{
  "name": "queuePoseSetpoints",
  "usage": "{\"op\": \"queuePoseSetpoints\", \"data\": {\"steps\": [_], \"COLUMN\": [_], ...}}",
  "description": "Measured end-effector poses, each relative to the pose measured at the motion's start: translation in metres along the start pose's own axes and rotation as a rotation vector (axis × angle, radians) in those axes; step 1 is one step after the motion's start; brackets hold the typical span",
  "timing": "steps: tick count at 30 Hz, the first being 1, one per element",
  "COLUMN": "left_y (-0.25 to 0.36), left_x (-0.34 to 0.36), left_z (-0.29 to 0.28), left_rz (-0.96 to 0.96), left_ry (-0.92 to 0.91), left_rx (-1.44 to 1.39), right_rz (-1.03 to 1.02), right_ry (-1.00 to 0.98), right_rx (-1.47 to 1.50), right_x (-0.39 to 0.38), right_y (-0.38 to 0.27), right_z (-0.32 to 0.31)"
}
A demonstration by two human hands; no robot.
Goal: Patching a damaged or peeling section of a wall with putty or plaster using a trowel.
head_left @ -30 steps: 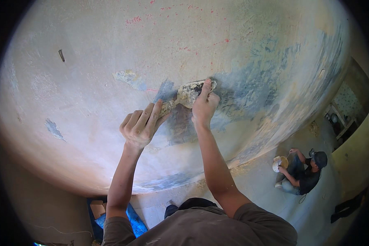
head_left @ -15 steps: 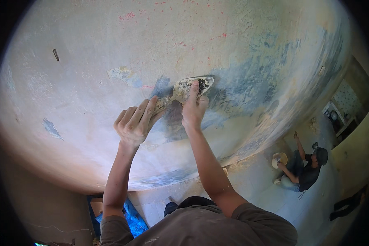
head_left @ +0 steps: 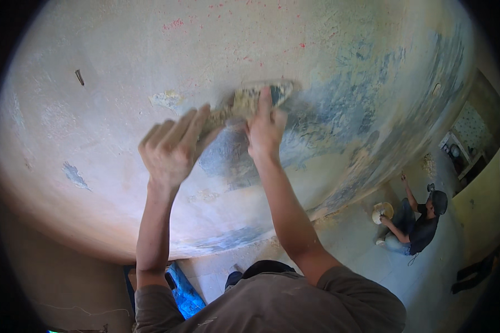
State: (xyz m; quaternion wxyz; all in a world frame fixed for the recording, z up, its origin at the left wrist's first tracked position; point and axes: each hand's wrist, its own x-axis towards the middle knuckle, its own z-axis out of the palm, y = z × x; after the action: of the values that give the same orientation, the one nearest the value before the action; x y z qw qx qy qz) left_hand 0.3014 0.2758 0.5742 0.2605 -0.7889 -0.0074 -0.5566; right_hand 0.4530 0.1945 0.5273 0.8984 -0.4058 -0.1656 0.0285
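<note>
The scraper (head_left: 246, 103) is positioned at the wall (head_left: 116, 116), 12 o'clock from the view's centre; blur obscures edge contact. Handle points to 8 o'clock, blade tip to 2 o'clock. Left hand (head_left: 173, 145): closed around the handle, fingers fairly straight. Right hand (head_left: 267, 131): mostly closed on the blade, one digit laid along its face, other fingers curled at its lower edge. From the scraper: nail (head_left: 80, 77) at 9 o'clock; seated co-worker (head_left: 424, 225) at 4 o'clock, holding a bucket (head_left: 388, 209); blue sheet (head_left: 186, 293) between 6 and 7 o'clock.
</note>
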Motion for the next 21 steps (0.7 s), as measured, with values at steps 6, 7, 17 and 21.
{"op": "queuePoseSetpoints", "data": {"steps": [6, 7, 17, 21], "left_y": [0.016, 0.015, 0.009, 0.013], "left_x": [-0.043, -0.046, -0.033, -0.057], "left_z": [-0.002, -0.001, 0.001, 0.003], "left_rz": [-0.051, -0.061, -0.049, -0.076], "left_ry": [-0.101, -0.083, -0.018, -0.081], "left_rx": [-0.05, -0.053, -0.036, -0.08], "right_rz": [0.138, 0.152, 0.115, 0.092], "right_ry": [-0.005, 0.012, 0.006, 0.083], "right_rx": [-0.044, -0.049, 0.002, -0.065], "right_x": [-0.028, -0.029, -0.019, -0.032], "right_y": [0.046, 0.05, 0.029, 0.05], "right_z": [-0.028, -0.027, -0.009, -0.022]}}
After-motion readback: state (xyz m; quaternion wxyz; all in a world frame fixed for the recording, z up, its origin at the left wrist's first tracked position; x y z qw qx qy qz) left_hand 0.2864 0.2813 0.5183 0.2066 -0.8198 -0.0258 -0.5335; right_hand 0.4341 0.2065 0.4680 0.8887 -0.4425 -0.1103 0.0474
